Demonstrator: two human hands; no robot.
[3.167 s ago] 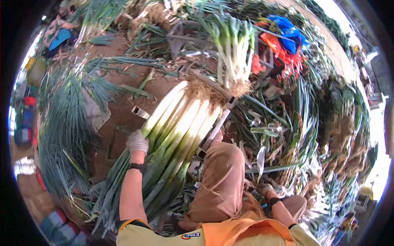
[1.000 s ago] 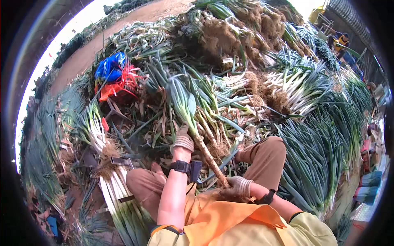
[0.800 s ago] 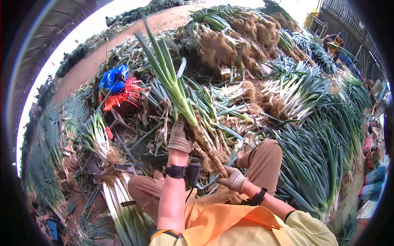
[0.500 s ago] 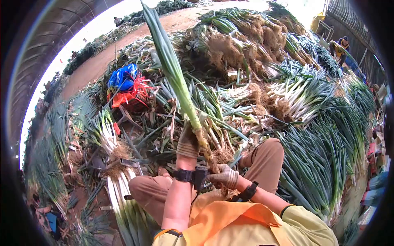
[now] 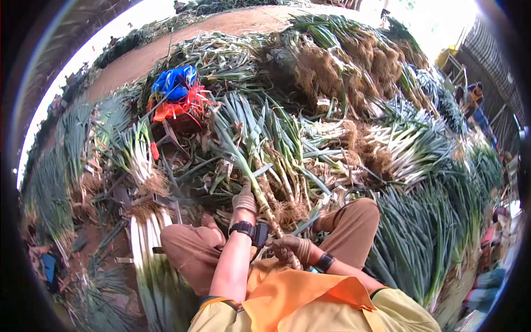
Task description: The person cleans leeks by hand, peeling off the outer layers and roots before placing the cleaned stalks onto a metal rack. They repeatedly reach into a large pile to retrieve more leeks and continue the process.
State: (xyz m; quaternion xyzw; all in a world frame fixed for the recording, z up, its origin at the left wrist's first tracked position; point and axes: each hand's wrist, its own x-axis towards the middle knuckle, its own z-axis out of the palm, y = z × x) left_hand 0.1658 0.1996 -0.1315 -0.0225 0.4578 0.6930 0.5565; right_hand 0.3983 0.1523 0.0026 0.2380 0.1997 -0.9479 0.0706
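A long leek [image 5: 265, 207] slants up and left across my lap, its green leaves farthest from me and its stalk covered in brown outer skin. My right hand [image 5: 291, 249], in a glove, is closed around the lower end of the stalk. Higher up, my gloved left hand [image 5: 245, 200] holds the stalk from its left side, with some fingers hidden behind it. Just beyond my hands lies a small bunch of unpeeled leeks [image 5: 285, 182] with brown roots [image 5: 290, 213].
Cleaned leeks [image 5: 152, 243] lie on a metal stand at my left. A blue and red bundle of ties [image 5: 177, 94] sits among leaf scraps. Large leek heaps [image 5: 343, 66] rise ahead, and long green leaves [image 5: 423, 232] spread at my right. Another person [image 5: 473, 99] is at far right.
The leek has tipped away from me, so its leaves now hang lower, over the scraps. My left hand has moved slightly down and left, and my right hand slightly lower. The view has shifted.
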